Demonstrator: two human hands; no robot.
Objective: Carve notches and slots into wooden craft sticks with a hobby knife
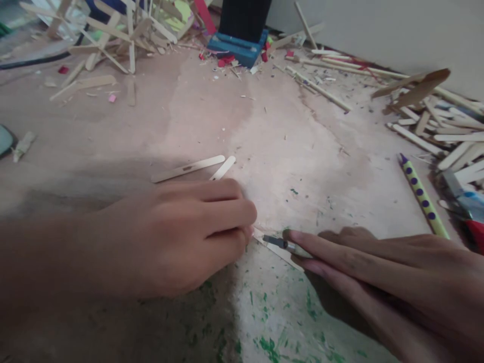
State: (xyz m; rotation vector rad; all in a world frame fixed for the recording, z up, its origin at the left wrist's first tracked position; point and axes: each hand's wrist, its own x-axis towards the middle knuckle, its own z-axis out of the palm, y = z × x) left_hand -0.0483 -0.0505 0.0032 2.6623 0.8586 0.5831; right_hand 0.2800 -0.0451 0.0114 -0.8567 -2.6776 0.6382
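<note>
— Wooden sticks all over; which one are the hands on?

— A thin flat stick point(278, 250) lying on the tabletop point(264, 141) near the front edge, between the two hands. The left hand point(181, 237) lies knuckles up with its fingers curled down, fingertips pressing on the stick's left end. Part of that stick is hidden under the fingers.

— And the right?

— The right hand point(381, 272) is closed round a slim cutting tool point(283, 244), index finger stretched along its top. The dark tip of the tool rests on the stick, just beside the left fingertips.

— Anything else close by?

— Two loose sticks point(189, 169) lie just beyond the left knuckles, one long with a slot in it, one shorter, its near end hidden by the hand. A yellow pencil with purple dots point(421, 194) lies to the right, apart from the right hand. Beyond it is a heap of flat sticks point(446, 131) against the wall.

— Further back?

— A glued stick frame point(109, 35) at the far left, and a blue block point(238, 48) with red scraps around it. Green paint stains mark the tabletop below the hands.
</note>
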